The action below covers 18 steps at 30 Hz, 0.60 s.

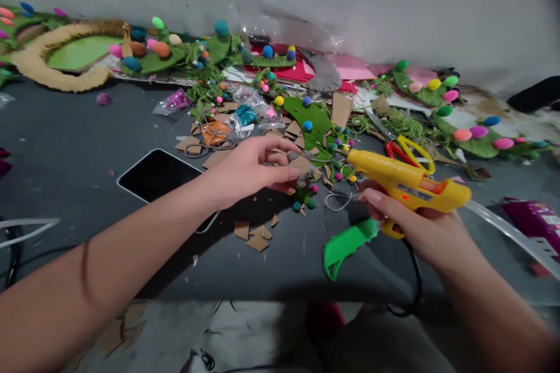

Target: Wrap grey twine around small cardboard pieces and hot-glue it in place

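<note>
My right hand (413, 224) is wrapped around the handle of a yellow hot glue gun (380, 168). Its nozzle points left, a short way from my left hand (249, 169), and a clear glue stick (503, 221) sticks out of the back. A small red light glows on its side. Between the thumb and fingers of my left hand is a small cardboard piece with grey yarn (301, 164) on it; the fingers partly hide it. Just below hang or lie small coloured pompoms (306, 201); whether they are attached to it I cannot tell.
A black-screened phone (157, 175) lies left, a green toothed plastic tool (347, 247) near the front. Cardboard scraps (258, 239) are scattered about. Scissors (394, 140) lie behind the glue gun. Green decorations with coloured balls (170, 58) and a tan fluffy crescent (39, 61) line the back.
</note>
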Available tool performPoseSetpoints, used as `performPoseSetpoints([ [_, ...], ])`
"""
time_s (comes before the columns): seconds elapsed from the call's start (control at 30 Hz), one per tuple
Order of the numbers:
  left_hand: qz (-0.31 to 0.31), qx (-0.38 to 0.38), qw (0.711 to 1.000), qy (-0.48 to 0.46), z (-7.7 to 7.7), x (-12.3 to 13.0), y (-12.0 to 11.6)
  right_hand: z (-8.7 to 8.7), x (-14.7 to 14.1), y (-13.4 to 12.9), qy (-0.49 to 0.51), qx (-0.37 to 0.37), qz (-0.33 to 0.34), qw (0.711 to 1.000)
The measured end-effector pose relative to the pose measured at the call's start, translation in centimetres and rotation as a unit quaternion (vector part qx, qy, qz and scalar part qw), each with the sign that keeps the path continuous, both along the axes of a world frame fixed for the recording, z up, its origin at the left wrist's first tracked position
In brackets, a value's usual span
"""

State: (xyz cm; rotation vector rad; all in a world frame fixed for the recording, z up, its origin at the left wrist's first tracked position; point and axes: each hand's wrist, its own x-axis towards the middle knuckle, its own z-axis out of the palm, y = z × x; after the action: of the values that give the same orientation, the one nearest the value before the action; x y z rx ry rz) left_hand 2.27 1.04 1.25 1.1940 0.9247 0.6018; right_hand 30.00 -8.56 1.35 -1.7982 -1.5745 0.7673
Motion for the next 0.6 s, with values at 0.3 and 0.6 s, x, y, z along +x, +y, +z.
performPoseSetpoints([
  [0.3, 0.0, 0.045, 0.999, -0.004, 0.1, 0.4, -0.9, 0.7, -2.9, -0.5, -0.052, 0.043, 0.057, 0.996],
  [0.6, 0.014, 0.126, 0.989, 0.074, 0.3, 0.6, -1.3, 0.5, -3.2, -0.2, -0.127, 0.057, 0.119, 0.983],
])
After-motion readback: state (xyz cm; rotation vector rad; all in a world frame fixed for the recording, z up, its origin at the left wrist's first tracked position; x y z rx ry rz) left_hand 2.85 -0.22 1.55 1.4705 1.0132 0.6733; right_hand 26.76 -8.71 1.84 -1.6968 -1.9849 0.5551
